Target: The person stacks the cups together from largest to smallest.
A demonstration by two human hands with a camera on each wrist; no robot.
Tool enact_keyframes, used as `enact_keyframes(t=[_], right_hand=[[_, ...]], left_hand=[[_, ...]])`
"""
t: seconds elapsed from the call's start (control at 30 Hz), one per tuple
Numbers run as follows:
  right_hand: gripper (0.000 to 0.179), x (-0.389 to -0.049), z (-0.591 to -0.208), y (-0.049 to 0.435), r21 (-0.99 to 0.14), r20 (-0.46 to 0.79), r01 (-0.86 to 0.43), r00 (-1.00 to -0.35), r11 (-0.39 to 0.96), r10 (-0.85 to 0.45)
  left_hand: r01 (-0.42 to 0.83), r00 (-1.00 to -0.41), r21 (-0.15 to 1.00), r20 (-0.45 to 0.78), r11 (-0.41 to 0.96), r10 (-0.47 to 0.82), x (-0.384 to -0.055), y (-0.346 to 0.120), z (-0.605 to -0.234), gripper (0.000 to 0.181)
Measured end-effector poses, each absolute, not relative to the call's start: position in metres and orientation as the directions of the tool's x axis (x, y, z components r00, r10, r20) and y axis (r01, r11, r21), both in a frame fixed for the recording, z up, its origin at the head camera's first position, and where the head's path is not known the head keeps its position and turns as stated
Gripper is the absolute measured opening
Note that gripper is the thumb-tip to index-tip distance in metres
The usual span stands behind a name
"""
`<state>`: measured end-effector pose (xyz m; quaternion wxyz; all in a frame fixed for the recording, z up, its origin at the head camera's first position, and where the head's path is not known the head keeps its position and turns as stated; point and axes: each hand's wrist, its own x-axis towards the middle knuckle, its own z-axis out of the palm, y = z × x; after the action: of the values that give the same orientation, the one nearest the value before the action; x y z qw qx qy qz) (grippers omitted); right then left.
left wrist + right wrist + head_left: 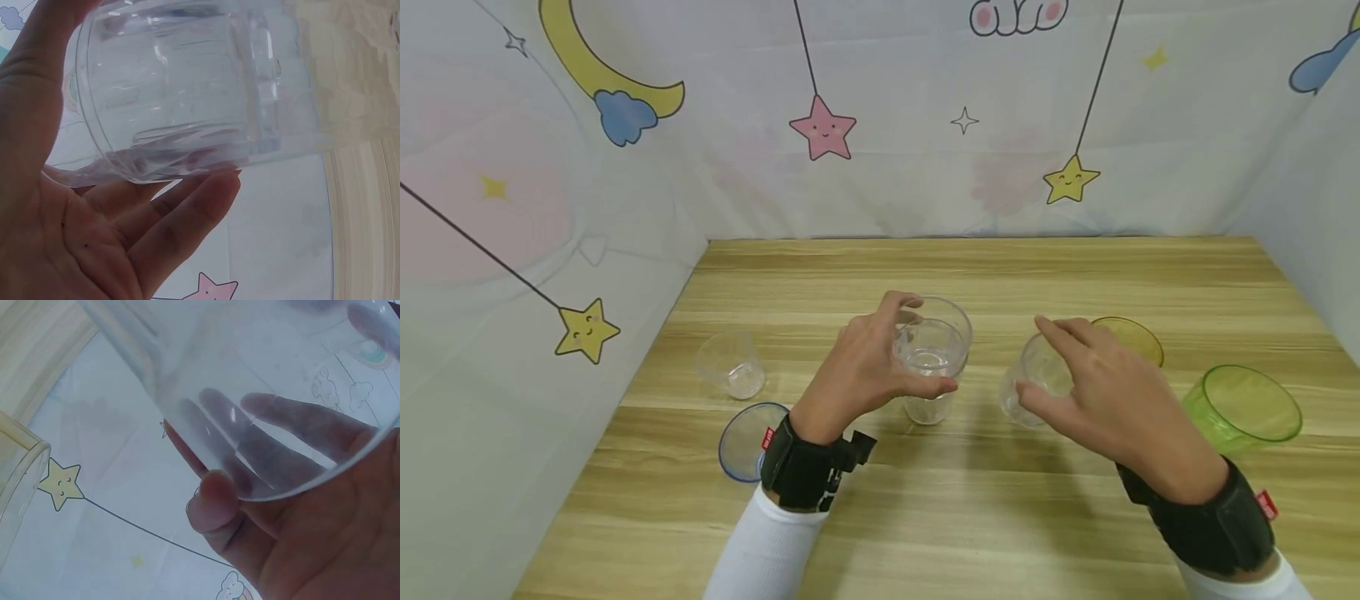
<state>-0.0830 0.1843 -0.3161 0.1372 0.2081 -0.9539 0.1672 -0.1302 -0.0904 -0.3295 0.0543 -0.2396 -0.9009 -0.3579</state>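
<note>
Near the middle of the table in the head view, my left hand [868,362] grips a clear cup [955,321] by its upper wall, thumb on the near side and fingers on the far side. Another clear cup [928,408] shows below it, and the two look nested; the left wrist view shows stepped clear walls [187,81]. To the right, my right hand [1108,392] holds a separate clear cup [1026,400] between thumb and fingers. Through that clear cup [281,356] in the right wrist view, several fingers are visible behind the wall.
An amber cup [1138,337] and a green cup [1240,408] stand right of my right hand. At the left are another clear cup [730,362] and a blue-rimmed cup [745,446], partly behind my left wrist. Printed cloth walls [895,200] border the wooden table [925,525].
</note>
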Motion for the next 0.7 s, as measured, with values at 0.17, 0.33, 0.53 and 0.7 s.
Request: enact_keyframes(t=[0.17, 0.33, 0.53, 0.7], right_hand=[[0.068, -0.0832, -0.3152, 0.1857, -0.281, 0.388, -0.476, -0.851, 0.833, -0.355], [0.068, -0.0836, -0.313, 0.1849, -0.299, 0.436, -0.498, -0.83, 0.814, -0.348], [0.067, -0.0857, -0.3098, 0.1832, -0.308, 0.528, -0.551, -0.777, 0.775, -0.343], [0.065, -0.0876, -0.3092, 0.1824, -0.3, 0.574, -0.577, -0.745, 0.76, -0.339]], left_hand=[[0.464, -0.882, 0.626, 0.262, 0.626, 0.391, -0.1307, -0.0905, -0.3298, 0.09], [0.464, -0.882, 0.624, 0.264, 0.628, 0.389, -0.1308, -0.0908, -0.329, 0.09], [0.461, -0.884, 0.628, 0.259, 0.627, 0.39, -0.1308, -0.0907, -0.3296, 0.089], [0.458, -0.886, 0.626, 0.26, 0.631, 0.385, -0.13, -0.0905, -0.3293, 0.088]])
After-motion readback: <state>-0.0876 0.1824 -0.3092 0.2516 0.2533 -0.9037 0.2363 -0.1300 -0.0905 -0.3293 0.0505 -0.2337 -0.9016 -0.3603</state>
